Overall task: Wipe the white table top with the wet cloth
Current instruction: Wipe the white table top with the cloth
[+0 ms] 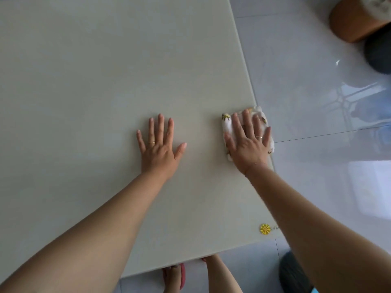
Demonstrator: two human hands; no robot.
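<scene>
Pressing flat, the right hand [247, 142] spreads over the cloth [227, 125] to wipe; the left hand [159, 149], splayed beside it, braces on the surface [84, 81].

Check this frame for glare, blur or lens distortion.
Head view: light on the table top is soft and even; window glare streaks the glossy floor; the wide lens slightly bows the table edge; left hand, right hand and cloth are sharp.
</scene>
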